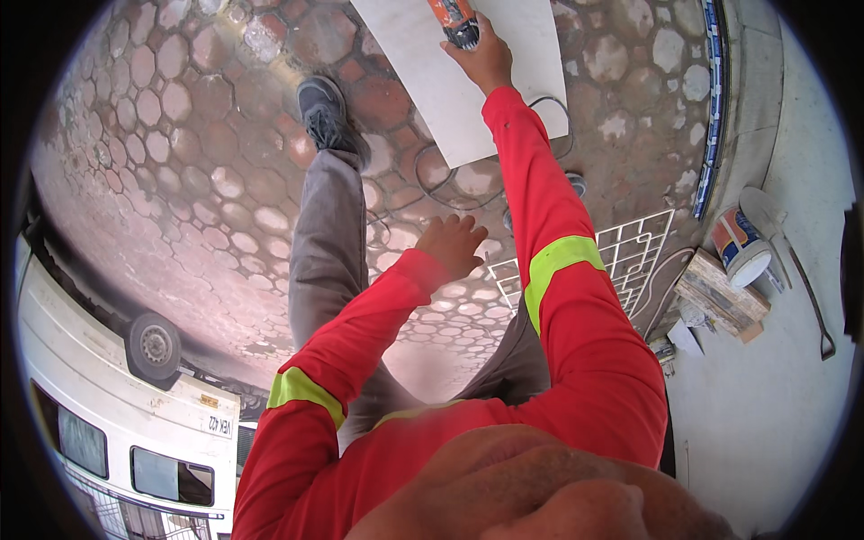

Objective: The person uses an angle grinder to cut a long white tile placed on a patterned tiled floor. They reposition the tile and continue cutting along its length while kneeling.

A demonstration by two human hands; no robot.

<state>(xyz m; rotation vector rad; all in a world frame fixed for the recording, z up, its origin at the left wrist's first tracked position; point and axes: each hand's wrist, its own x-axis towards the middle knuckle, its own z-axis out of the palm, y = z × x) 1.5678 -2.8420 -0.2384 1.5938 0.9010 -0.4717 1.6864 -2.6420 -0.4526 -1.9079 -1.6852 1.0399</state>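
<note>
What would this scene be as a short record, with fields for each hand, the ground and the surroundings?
Left hand: empty, open
Right hand: gripping an orange-and-black power tool, over a white sheet
Ground: hexagonal pavers
Right side: white grille, bucket, shovel
Left side: white van

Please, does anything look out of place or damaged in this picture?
Yes: the dark cable lies in loose loops on the paving between the person's shoes and partly over the white board. It looks untidy and could perhaps catch a foot. No clear spill or breakage stands out.
</note>
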